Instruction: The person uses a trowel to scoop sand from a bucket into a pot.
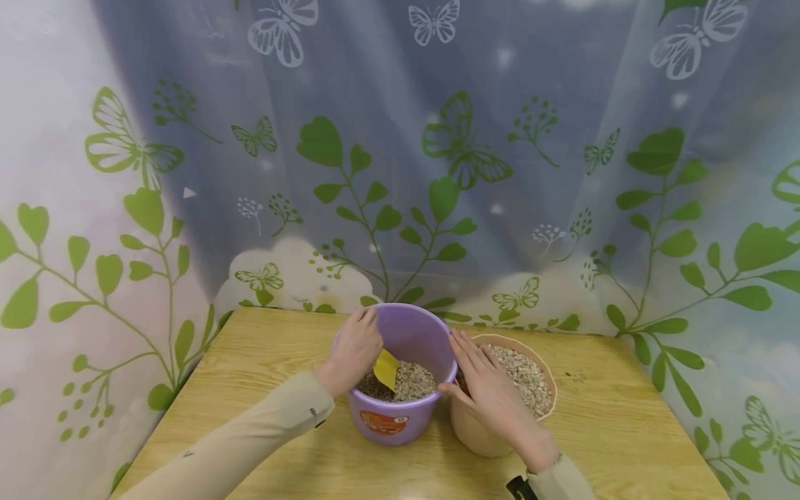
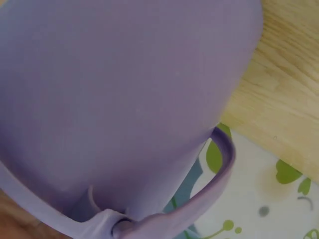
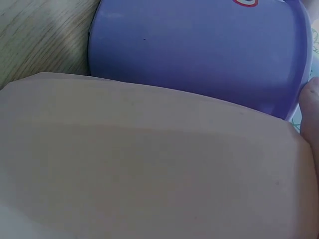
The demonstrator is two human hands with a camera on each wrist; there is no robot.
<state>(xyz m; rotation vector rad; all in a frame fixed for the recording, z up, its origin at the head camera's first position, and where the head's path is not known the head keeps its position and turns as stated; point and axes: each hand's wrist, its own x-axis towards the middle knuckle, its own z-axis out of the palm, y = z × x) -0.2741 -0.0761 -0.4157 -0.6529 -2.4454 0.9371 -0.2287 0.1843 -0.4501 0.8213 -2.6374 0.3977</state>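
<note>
A purple bucket with an orange label stands on the table, pale brown granules in its bottom. My left hand reaches over its left rim, curled round a yellow shovel whose blade is down at the granules; the grip is hidden by the hand. Fairly straight fingers of my right hand rest at the bucket's right rim, the thumb also at the rim. Under that hand is a beige pot, filled near its top with similar granules.
The wooden table ends at the back against a curtain printed with leaves and butterflies, which also hangs at both sides. A purple handle hangs off the bucket's side. Bucket and pot stand close together.
</note>
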